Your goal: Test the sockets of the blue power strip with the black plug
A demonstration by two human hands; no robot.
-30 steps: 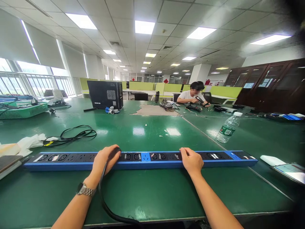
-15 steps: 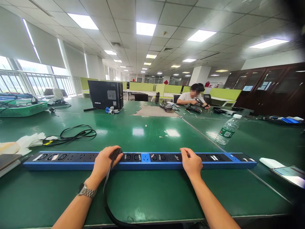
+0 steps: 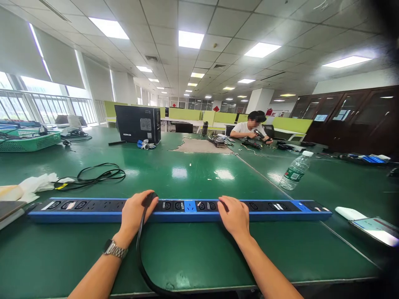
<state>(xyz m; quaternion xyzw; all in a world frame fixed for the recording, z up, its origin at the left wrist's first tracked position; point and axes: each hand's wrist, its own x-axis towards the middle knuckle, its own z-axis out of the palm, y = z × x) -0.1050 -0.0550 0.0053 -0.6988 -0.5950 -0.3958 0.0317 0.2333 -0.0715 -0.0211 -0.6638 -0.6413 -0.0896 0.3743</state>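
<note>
A long blue-and-black power strip [image 3: 181, 216] lies across the green table, its row of sockets facing up. My left hand [image 3: 134, 212] is closed around a black power plug [image 3: 151, 197] over the strip, left of the middle. From the plug a thick black cable [image 3: 140, 257] hangs down and curves toward the table's front edge. On the strip right of the middle rests my right hand [image 3: 235, 215], fingers curved, thumb a little apart, with nothing visible in it. Both hands cover some of the sockets.
Coiled black cable [image 3: 102, 174] lies behind the strip at left, near a green basket [image 3: 40, 141]. A computer case [image 3: 137, 123] stands farther back. A water bottle [image 3: 295, 171] and a phone [image 3: 375, 229] are at right. Across the table, a person [image 3: 246, 128] holds a tool.
My right hand has moved left along the strip, and its thumb and fingers have come apart. My left hand stays on the plug at nearly the same spot.
</note>
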